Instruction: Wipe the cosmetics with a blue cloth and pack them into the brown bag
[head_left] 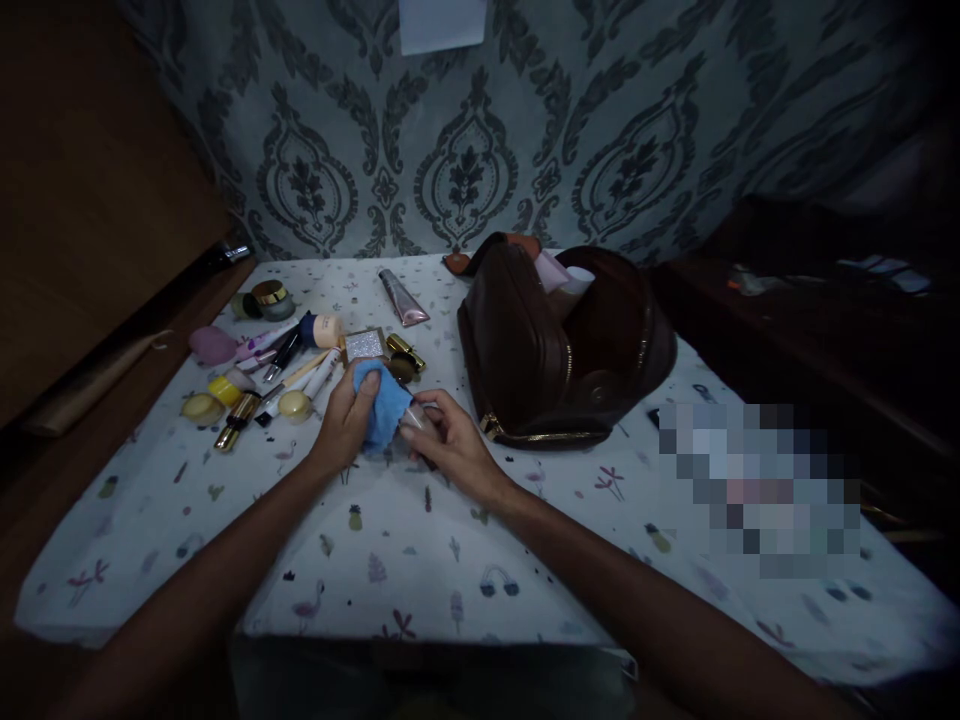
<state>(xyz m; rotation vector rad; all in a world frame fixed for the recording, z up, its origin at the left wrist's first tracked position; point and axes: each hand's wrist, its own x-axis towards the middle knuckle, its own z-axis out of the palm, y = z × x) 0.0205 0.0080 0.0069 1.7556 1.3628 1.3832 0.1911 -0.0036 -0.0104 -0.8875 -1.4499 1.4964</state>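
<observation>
My left hand (346,418) is closed around a blue cloth (384,405). The cloth lies against one end of a small clear cosmetic container (420,422), which my right hand (454,445) grips by its other end. Fingers hide much of the container, so its exact kind does not show. Close behind my hands are a glittery square compact (364,346) and a gold tube (406,350). Left of my left hand lie several makeup brushes, a gold-and-black lipstick (237,421), a small yellow-lidded jar (295,404) and a pinkish makeup sponge (211,345).
A brown leather toiletry bag (510,340) stands unzipped right of my hands, with pale tubes (574,283) inside. A pink squeeze tube (403,298) lies at the back. Patterned cloth (405,560) covers the table. A blurred-out patch (757,490) is at right; wooden furniture (90,200) stands left.
</observation>
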